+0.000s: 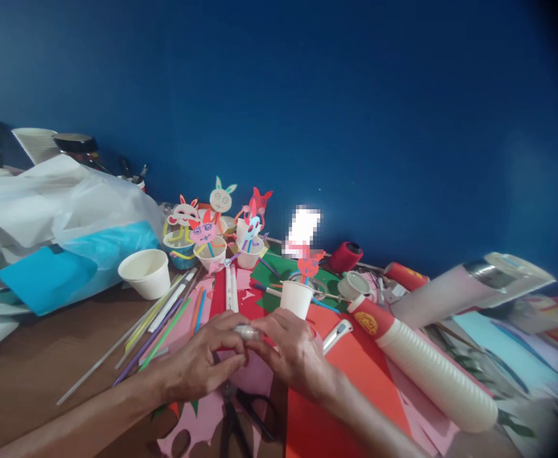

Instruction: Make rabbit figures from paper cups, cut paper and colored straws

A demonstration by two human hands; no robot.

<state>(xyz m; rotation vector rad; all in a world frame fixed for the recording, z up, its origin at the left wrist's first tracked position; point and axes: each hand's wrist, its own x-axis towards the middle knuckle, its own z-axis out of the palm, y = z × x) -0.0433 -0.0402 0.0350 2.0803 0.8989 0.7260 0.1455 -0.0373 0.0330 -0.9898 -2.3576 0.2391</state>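
Note:
Near the centre, my left hand (207,359) and my right hand (295,350) meet around a small clear, shiny object (247,332), possibly a tape roll. Fingers of both hands are closed on it and hide part of it. Just beyond my right hand stands a white paper cup (296,299) with a red paper animal head (310,264) above it. Black-handled scissors (233,407) lie below my hands on pink paper scraps. A white utility knife (337,336) rests on orange paper (355,381) right of my right hand.
Paper figures in cups (212,250) stand at the back. An empty cup (146,273), pipe cleaners (138,337) and a plastic bag (69,210) are at the left. A long cup stack (436,369) lies at the right. A blue wall (331,114) rises behind.

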